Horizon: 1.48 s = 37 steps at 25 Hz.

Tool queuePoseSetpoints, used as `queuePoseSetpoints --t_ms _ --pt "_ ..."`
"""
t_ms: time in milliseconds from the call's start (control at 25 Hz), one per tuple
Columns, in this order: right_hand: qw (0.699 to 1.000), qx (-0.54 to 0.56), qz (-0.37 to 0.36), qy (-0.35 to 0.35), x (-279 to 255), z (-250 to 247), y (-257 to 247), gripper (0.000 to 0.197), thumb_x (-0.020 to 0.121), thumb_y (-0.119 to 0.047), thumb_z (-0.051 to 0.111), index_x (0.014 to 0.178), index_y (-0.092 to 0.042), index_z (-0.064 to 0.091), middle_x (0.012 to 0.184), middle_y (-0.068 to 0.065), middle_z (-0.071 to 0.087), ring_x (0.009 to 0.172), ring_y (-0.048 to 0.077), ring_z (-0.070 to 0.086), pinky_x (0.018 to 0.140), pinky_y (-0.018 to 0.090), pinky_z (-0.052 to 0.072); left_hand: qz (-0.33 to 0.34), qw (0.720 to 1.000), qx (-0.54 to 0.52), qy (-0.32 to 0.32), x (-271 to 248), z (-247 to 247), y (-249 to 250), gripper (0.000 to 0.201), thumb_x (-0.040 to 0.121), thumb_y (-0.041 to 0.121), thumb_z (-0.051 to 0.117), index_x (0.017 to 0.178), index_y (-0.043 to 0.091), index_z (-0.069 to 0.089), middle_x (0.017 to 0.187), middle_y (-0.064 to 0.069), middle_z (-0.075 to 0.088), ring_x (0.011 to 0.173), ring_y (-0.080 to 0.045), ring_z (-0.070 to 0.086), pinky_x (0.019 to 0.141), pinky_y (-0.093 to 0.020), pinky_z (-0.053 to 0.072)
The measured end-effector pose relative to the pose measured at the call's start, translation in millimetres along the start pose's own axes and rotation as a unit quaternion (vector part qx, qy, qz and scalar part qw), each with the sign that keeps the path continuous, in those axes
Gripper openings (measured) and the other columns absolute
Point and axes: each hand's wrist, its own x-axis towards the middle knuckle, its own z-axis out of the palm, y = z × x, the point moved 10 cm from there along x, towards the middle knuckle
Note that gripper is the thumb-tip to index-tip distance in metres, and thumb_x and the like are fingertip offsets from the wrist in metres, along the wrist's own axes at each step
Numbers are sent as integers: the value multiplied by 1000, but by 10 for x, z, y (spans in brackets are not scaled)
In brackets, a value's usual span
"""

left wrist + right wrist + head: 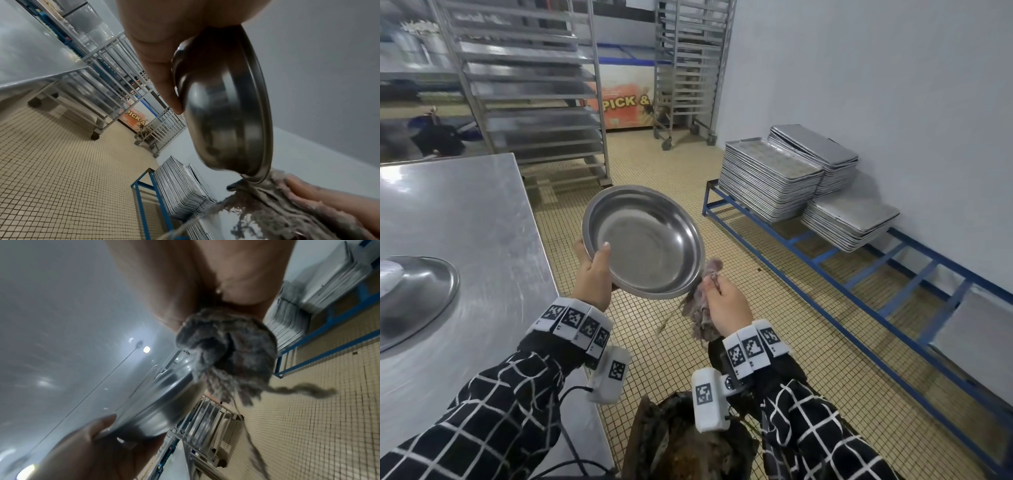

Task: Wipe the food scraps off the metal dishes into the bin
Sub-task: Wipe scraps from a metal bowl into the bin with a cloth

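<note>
While the left hand (593,277) grips a round metal dish (645,240) by its near-left rim, thumb curled over the inside edge & fingers (162,78) spread flat under the base, the dish sits tilted in mid-air off the desk's right edge, open side facing the person. Inside looks bare & shiny; no scraps can be made out, tho a faint smear may sit near the bottom. Right hand (727,305) is closed round a bunched grey-purple rag (703,301), frayed strands (304,391) hanging loose; the rag touches the dish's lower-right rim. Below both wrists, at the bottom edge of the head view, is the bin (681,442) w/ dark brownish waste in it, standing on the tiled floor (654,164) just beside the desk's near-right corner. On the steel desk (465,222), at its left edge, a 2nd metal dish (417,294) lies w/ something pale on it, partly cut off, contents unclear. By the right wall a blue frame rack (825,260) carries stacks of flat metal trays (770,178). Tall trolley racks (530,85) stand at the back.
</note>
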Motion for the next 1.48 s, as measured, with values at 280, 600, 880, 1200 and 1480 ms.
queuePoseSetpoints --t_ms 280,600,880,1200,1480 --pt "893 -348 -283 47 -271 491 -248 41 97 -42 27 125 -25 52 132 -7 53 132 17 39 115 50 14 -39 999 9 22 8 0 -145 47 97 41 37 141 32 23 108 -6 51 98 -33 58 92 -57 48" --pt "912 -202 -338 112 -286 74 -432 38 94 -40 33 102 -12 58 98 0 62 96 15 54 86 30 49 -11 987 129 -93 -26 354 -134 62 96 37 41 148 28 8 152 -13 18 135 -35 30 110 -54 29" --pt "945 -88 -263 172 -17 -546 -382 21 100 -28 38 95 -16 53 77 -11 53 69 3 53 59 11 40 131 947 247 -157 -140 470 135 24 100 31 39 80 25 51 77 1 56 72 -16 52 68 -29 40" --pt "924 -146 -280 216 -65 -444 -145 52 98 -43 26 145 -20 34 148 3 35 138 23 25 111 36 25 40 993 92 -68 -31 329 127 28 102 36 34 93 27 58 95 -3 64 90 -17 59 89 -35 45" --pt "855 -294 -408 130 -411 375 -426 53 102 -38 17 151 -23 6 160 3 6 147 24 2 119 44 2 0 993 2 -114 -91 565 50 23 100 31 42 95 21 63 90 -10 66 91 -35 62 86 -48 50"
